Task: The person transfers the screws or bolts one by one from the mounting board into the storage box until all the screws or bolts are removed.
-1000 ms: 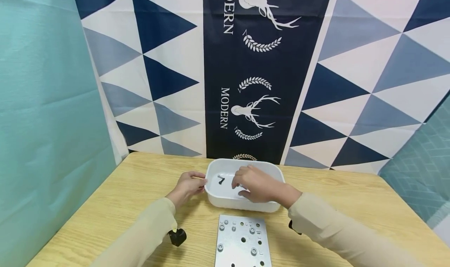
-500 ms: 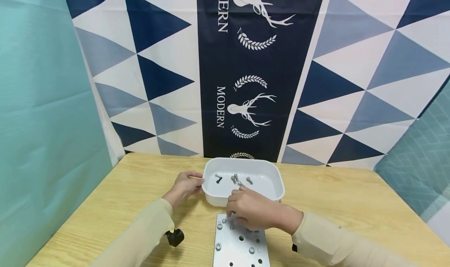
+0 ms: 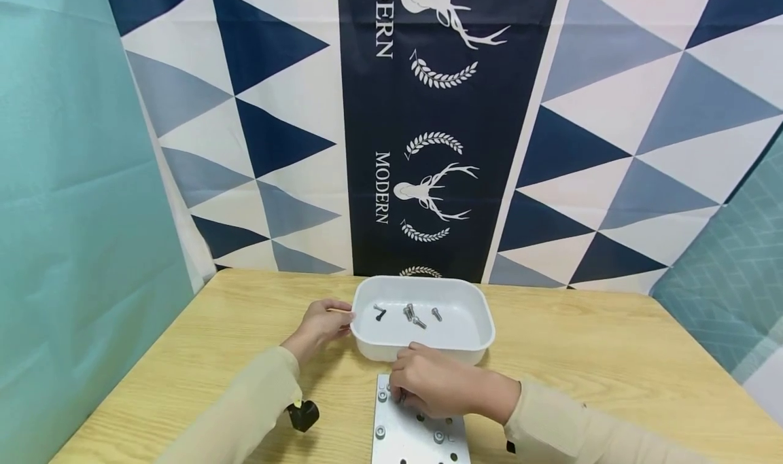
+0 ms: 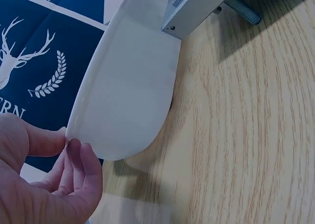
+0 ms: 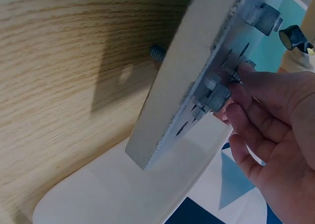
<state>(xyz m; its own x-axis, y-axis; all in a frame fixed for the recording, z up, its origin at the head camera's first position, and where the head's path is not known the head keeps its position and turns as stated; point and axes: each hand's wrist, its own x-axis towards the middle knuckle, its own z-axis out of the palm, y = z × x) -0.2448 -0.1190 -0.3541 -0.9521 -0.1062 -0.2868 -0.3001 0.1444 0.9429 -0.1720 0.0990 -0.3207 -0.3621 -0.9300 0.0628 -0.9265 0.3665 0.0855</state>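
Note:
My left hand [image 3: 323,323] pinches the left rim of a white plastic tray [image 3: 379,350], thumb on one side and fingers on the other in the left wrist view. Several silver screws [image 3: 419,323] and a black one [image 3: 380,316] lie in the tray. Nearer to me is a silver metal plate [image 3: 422,447] with holes and bolts. Over its far end is my right hand [image 3: 434,382], whose thumb and fingertips pinch a small screw [image 5: 236,78] at the plate's face, mostly hidden by the fingers. Beside those fingertips stands a larger bolt [image 5: 219,98].
Threaded bolt shanks [image 4: 243,10] stick out below the plate, which stands off the wooden table [image 3: 581,355]. Further bolt heads [image 3: 438,437] stand on the plate's near part. A patterned cloth [image 3: 440,111] hangs behind the table, and a teal curtain [image 3: 79,212] at the left.
My right hand has come out of the tray, back towards me, down to the plate's far end, uncovering the screws in the tray. My left hand has stayed at the tray's rim.

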